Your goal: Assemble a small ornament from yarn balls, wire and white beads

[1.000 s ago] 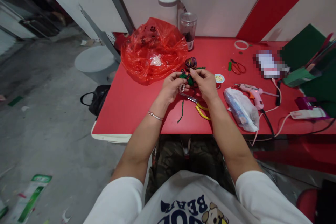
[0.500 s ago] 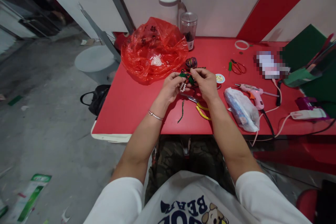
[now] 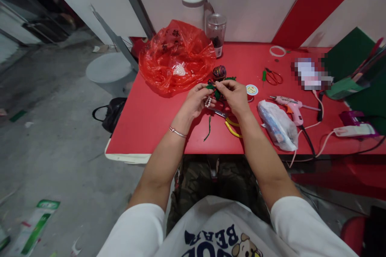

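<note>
Between my two hands is a small green yarn piece (image 3: pixel 217 94) with red strands and a loop of pearly beads (image 3: pixel 208 102) hanging from it. My left hand (image 3: pixel 197 99) pinches its left side between thumb and fingers. The fingers of my right hand (image 3: pixel 234 95) are pressed together at its top right; what exactly they grip is too small to tell apart. Just behind the hands sits a ball of multicoloured yarn (image 3: pixel 219 73). Below them lie yellow-handled scissors (image 3: pixel 232 127), partly covered by my right wrist, and a loose green strand (image 3: pixel 209 128).
A red plastic bag (image 3: pixel 177 48) with white beads (image 3: pixel 180 69) lies at the left, beside a clear jar (image 3: pixel 216 34). Rightward are a round-labelled spool (image 3: pixel 251 90), red-handled snips (image 3: pixel 274 76), a pink glue gun (image 3: pixel 291 106), a white plastic bag (image 3: pixel 279 124) and power cords.
My right fingers have shifted slightly left, closer to my left fingers. The green yarn piece and the bead loop have moved a little left and turned slightly.
</note>
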### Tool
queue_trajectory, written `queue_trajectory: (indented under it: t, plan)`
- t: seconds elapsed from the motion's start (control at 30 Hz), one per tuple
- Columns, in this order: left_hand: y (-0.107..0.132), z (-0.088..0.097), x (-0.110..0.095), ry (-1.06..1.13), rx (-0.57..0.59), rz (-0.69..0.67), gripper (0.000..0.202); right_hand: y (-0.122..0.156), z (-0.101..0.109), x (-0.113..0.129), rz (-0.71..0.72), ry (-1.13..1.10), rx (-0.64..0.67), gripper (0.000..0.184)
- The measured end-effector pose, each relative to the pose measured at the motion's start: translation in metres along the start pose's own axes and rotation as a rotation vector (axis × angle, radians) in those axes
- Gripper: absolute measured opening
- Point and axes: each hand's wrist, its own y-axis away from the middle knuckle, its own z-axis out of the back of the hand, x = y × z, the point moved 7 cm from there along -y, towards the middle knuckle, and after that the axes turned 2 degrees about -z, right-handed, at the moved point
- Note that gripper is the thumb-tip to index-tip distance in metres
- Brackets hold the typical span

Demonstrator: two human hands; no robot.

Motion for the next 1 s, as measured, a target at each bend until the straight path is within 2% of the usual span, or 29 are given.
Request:
queue_trajectory:
  t: [0.17,0.37,0.67,0.8,0.9,1.0]
  plan:
    - [0.001,-0.001,0.001,0.001,0.02,0.013,0.034,-0.001,-0.001,-0.001,0.014,0.019,0.015,0.041]
    - [-0.002,0.0,0.001,0.022,0.045,-0.063,0.048,0.0,-0.001,-0.001,0.027,0.026,0.013,0.037]
    - [-0.007,0.003,-0.001,0.033,0.088,-0.047,0.042,0.003,-0.003,0.003,0.051,0.087,0.013,0.044]
    - [-0.006,0.004,-0.003,0.042,0.079,-0.046,0.041,0.006,-0.003,0.014,0.119,0.192,-0.002,0.032]
    - [-0.005,0.003,-0.004,0.063,0.081,-0.032,0.04,0.001,0.007,0.035,0.173,0.351,0.01,0.025]
    - [-0.004,0.0,-0.004,0.079,0.1,-0.02,0.04,-0.021,0.04,0.054,0.149,0.655,-0.006,0.025]
